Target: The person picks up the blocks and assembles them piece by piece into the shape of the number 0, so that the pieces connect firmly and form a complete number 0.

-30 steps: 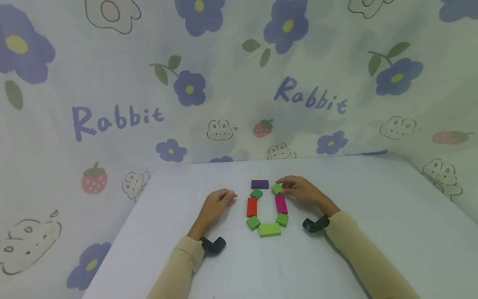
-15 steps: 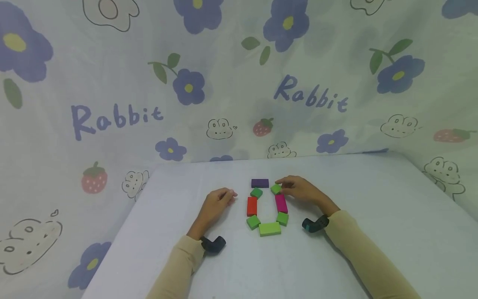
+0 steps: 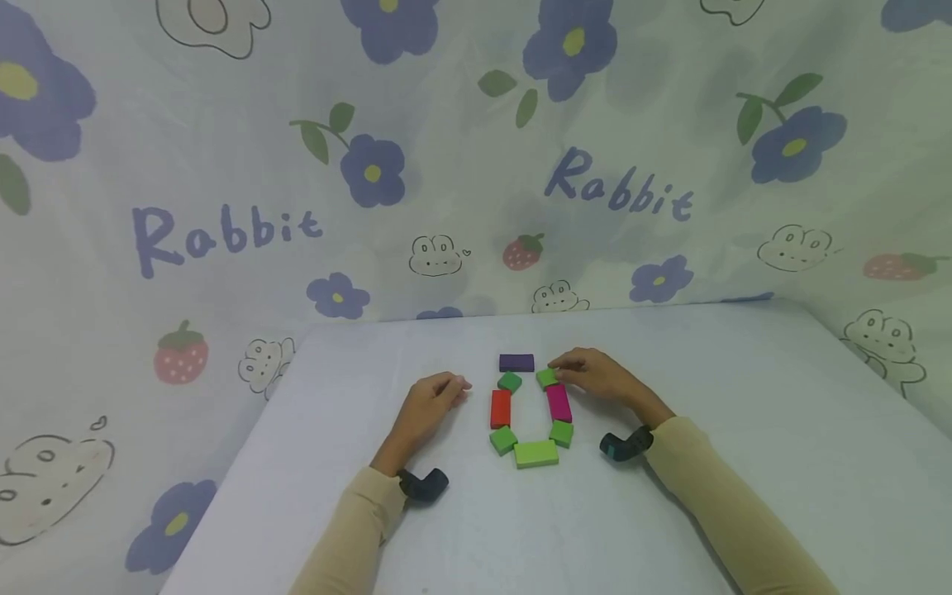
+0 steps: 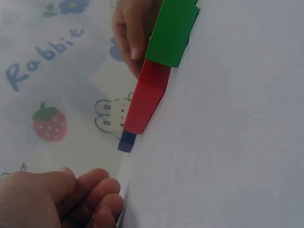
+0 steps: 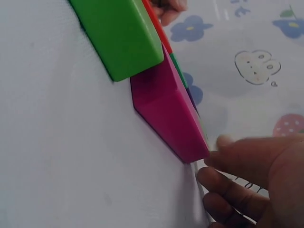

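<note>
Blocks form an oval ring on the white table. My right hand (image 3: 595,373) is at the ring's upper right, its thumb and index finger pinching a light green block (image 3: 546,378) just above a magenta block (image 3: 559,403). In the right wrist view that green block is hidden, while the magenta block (image 5: 168,109) lies near the fingertips. Left of the ring, my left hand (image 3: 429,405) rests with loosely curled fingers, holding nothing. It is nearest to a red block (image 3: 501,409), also visible in the left wrist view beside a green block (image 4: 172,33).
A purple block (image 3: 516,363) lies at the ring's far end, with a darker green block (image 3: 509,382) below it. Two green blocks, one of them at the lower left (image 3: 503,440), flank a lime block (image 3: 536,454) at the near end. A printed curtain (image 3: 476,165) stands behind.
The light green block at the upper right has turned slightly and shifted a little left under my right fingers. My left hand stays in place; the head view has tilted slightly.
</note>
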Tool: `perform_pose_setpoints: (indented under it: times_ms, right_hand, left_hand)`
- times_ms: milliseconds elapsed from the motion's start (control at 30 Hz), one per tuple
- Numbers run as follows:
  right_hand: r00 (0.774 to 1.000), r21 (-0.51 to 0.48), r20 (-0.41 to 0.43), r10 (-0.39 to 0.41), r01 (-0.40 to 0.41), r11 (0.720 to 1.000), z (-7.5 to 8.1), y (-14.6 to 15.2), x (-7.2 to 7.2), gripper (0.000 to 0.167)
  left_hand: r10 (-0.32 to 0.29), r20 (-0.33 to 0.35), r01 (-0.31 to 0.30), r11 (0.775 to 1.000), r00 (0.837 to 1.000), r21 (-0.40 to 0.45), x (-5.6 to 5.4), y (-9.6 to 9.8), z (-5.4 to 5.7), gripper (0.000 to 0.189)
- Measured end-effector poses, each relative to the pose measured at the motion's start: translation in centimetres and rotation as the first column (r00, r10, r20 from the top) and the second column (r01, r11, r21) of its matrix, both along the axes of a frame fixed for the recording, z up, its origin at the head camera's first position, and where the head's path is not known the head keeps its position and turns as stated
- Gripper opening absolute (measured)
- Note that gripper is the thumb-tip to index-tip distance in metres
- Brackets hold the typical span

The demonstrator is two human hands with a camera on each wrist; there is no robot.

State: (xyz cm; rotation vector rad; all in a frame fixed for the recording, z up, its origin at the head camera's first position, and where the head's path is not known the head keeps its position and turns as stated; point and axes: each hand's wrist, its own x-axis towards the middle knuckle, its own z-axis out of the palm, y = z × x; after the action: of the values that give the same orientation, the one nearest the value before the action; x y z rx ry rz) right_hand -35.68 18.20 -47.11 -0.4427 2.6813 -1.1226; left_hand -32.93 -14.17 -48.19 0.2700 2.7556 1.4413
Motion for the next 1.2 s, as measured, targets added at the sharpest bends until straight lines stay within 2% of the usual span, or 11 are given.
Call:
perform_pose_setpoints:
  times_ms: [300,633,767,900,1067,1133,1200]
  right_hand:
    - [1.000,0.017,-0.015,-0.026,0.026,1.000,-0.3,-1.5,-0.2,0.032]
    - [1.000,0.012,-0.020,-0.023,0.023,1.000,-0.5,-1.8,-0.2,0.036]
    - [0.998,0.014,-0.034,-0.053,0.054,0.998,-0.2,-1.3,-0.2,0.037]
    - [0.996,0.050,-0.079,-0.051,0.055,0.997,0.6,-0.9,-0.5,0.030]
    - [0.984,0.170,-0.158,0.087,-0.059,0.984,2.7,-2.6,-2.1,0.028]
    - [0.976,0.225,-0.159,0.147,-0.109,0.968,3.4,-3.7,-2.8,0.031]
    - [0.974,0.275,-0.124,0.190,-0.151,0.950,3.9,-4.7,-3.5,0.034]
  left_hand:
    - [0.012,0.003,-0.012,1.000,1.000,-0.005,0.2,-0.9,0.3,0.026]
    - [0.019,0.010,-0.019,1.000,1.000,-0.009,0.4,-1.3,0.5,0.026]
    - [0.002,-0.008,-0.002,1.000,1.000,0.005,0.3,-0.9,0.4,0.025]
    - [-0.030,-0.002,0.030,0.999,1.000,0.018,0.1,-0.2,0.0,0.027]
    - [-0.014,0.002,0.014,1.000,1.000,0.022,0.2,0.0,-0.3,0.027]
    - [-0.006,-0.006,0.006,1.000,1.000,0.027,0.2,0.0,-0.2,0.027]
    - [-0.007,-0.020,0.008,1.000,1.000,0.024,0.0,-0.2,-0.2,0.027]
